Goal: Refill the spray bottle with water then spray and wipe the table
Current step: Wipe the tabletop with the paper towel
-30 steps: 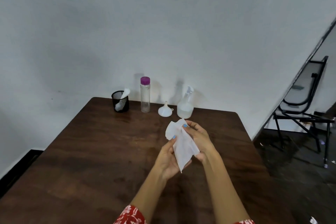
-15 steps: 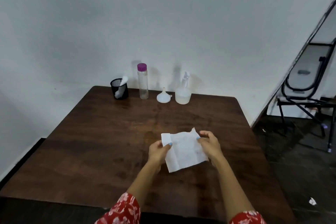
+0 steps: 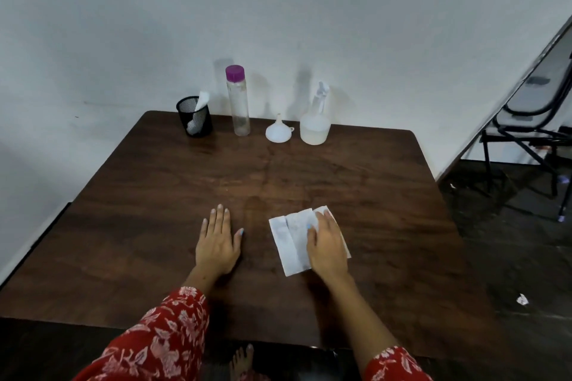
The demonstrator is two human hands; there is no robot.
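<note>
A white tissue (image 3: pixel 291 241) lies spread on the dark wooden table (image 3: pixel 154 201), right of centre. My right hand (image 3: pixel 326 244) presses flat on the tissue's right half with straight fingers. My left hand (image 3: pixel 218 241) rests flat on the bare wood, a hand's width left of the tissue. At the table's far edge stand a clear spray bottle (image 3: pixel 315 120) with liquid in its base, a white funnel (image 3: pixel 278 131) mouth-down beside it, and a tall clear water bottle (image 3: pixel 237 100) with a purple cap.
A black mesh cup (image 3: pixel 194 117) with tissue in it stands at the far left corner. The wall runs right behind the table. A black metal chair (image 3: pixel 532 120) stands on the floor to the right, and a paper scrap (image 3: pixel 522 299) lies there.
The tissue was held up and unfolded in both hands; now it lies flat on the table under my right hand. My left hand let go and moved left onto the wood.
</note>
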